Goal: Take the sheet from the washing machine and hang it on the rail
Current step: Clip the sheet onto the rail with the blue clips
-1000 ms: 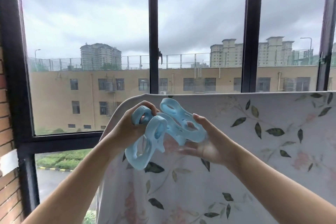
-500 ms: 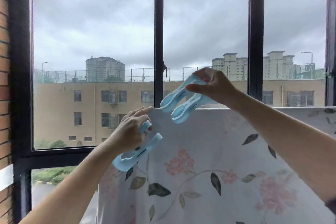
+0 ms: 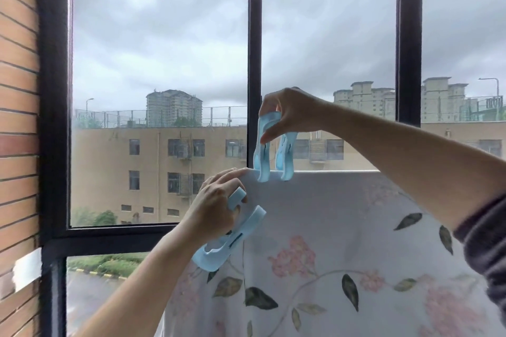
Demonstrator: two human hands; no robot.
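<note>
Fingers (image 3: 269, 107) and thumb of the right hand (image 3: 293, 115) pinch the upper end of a blue peg (image 3: 262, 164), whose two prongs point down and reach the top edge of the sheet (image 3: 342, 213). Just left and lower, the left hand (image 3: 216, 205) curls around a second blue peg (image 3: 227, 246), with its fingertips resting on the sheet's top left corner. The floral sheet hangs spread flat across the near right. Beyond it are the dark window frame (image 3: 254, 35) and, at far left, a brick wall (image 3: 16, 117).
</note>
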